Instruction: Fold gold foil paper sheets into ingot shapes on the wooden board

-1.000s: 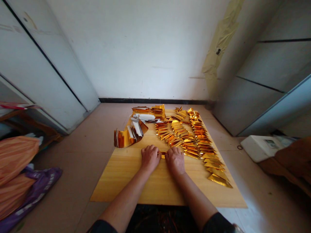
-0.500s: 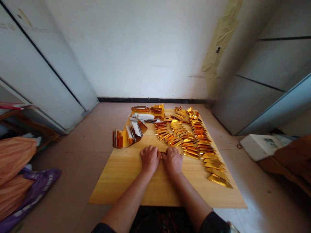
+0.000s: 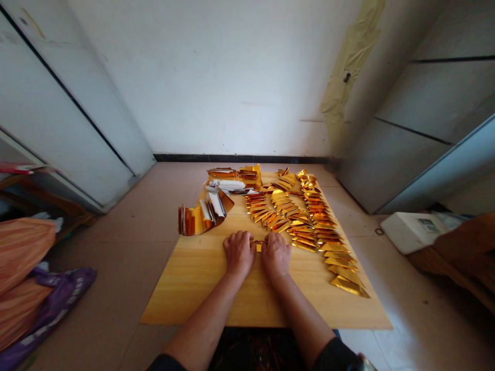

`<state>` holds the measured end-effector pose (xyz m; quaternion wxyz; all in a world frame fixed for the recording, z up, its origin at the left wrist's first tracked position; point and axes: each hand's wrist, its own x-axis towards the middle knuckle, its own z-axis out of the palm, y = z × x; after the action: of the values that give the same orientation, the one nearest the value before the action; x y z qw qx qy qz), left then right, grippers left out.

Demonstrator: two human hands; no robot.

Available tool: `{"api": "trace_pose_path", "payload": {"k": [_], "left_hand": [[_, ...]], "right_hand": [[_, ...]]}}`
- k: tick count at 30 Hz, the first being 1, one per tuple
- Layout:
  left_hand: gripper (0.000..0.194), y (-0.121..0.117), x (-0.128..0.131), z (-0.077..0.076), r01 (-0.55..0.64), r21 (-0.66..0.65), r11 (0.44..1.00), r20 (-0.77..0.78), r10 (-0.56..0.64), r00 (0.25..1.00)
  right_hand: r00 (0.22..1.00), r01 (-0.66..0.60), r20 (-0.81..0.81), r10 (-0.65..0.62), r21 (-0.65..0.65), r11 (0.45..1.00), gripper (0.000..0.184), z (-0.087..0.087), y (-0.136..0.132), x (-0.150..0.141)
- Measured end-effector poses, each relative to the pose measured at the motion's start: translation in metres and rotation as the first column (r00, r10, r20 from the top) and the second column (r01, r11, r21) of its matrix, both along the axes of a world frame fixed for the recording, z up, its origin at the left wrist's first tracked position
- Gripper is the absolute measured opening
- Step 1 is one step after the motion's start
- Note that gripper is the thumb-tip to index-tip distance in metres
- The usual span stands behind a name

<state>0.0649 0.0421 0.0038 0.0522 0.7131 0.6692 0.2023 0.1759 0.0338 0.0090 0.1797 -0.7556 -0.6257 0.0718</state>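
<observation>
My left hand [image 3: 238,252] and my right hand [image 3: 276,256] rest side by side on a pale wooden board [image 3: 216,296], fingertips meeting on a small gold foil piece [image 3: 259,247]. Its shape is mostly hidden by my fingers. Beyond my right hand, rows of folded gold foil triangles [image 3: 305,221] run across the board. Farther left lies a curled bundle of gold foil strips [image 3: 195,220], with white paper strips [image 3: 216,204] tucked in. A stack of gold foil pieces [image 3: 250,176] stands at the board's far edge.
The board lies on a beige tiled floor [image 3: 116,268] before a white wall. Orange and purple plastic bags [image 3: 23,268] lie at the left. A white device [image 3: 410,232] and a brown cloth [image 3: 464,242] are at the right, with white panels on both sides.
My hands stay in nearly the same place, their fingers still around the small foil piece. The whole view has shifted slightly with my head.
</observation>
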Motion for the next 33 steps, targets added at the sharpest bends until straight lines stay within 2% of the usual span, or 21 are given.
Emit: {"api": "trace_pose_path", "payload": {"k": [6, 12, 15, 21, 25, 33], "left_hand": [[0.010, 0.000, -0.001, -0.003, 0.012, 0.022, 1.000, 0.008, -0.013, 1.000], [0.004, -0.001, -0.002, -0.003, 0.020, 0.030, 0.999, -0.014, -0.019, 1.000], [0.004, -0.002, -0.002, -0.003, 0.032, 0.036, 0.999, -0.011, -0.032, 0.999], [0.010, -0.005, -0.008, -0.003, 0.131, 0.053, 0.990, 0.031, -0.133, 0.991], [0.012, -0.005, -0.017, -0.006, 0.214, 0.074, 0.974, 0.068, -0.219, 0.973], [0.018, -0.004, -0.017, -0.008, 0.199, 0.092, 0.976, 0.079, -0.207, 0.975]], "right_hand": [[1.000, -0.010, -0.029, 0.011, 0.043, 0.999, 0.015, -0.005, -0.002, 0.003], [0.999, -0.016, 0.053, 0.014, 0.034, 0.999, 0.019, -0.010, -0.003, 0.004], [0.995, -0.065, 0.080, 0.061, 0.050, 0.997, 0.018, -0.009, -0.003, 0.005], [0.977, -0.184, 0.135, 0.165, 0.142, 0.973, 0.011, -0.004, -0.010, 0.018], [0.963, -0.226, 0.183, 0.197, 0.153, 0.962, 0.011, -0.006, -0.011, 0.025], [0.960, -0.226, 0.208, 0.190, 0.167, 0.960, 0.009, -0.004, -0.012, 0.027]]}}
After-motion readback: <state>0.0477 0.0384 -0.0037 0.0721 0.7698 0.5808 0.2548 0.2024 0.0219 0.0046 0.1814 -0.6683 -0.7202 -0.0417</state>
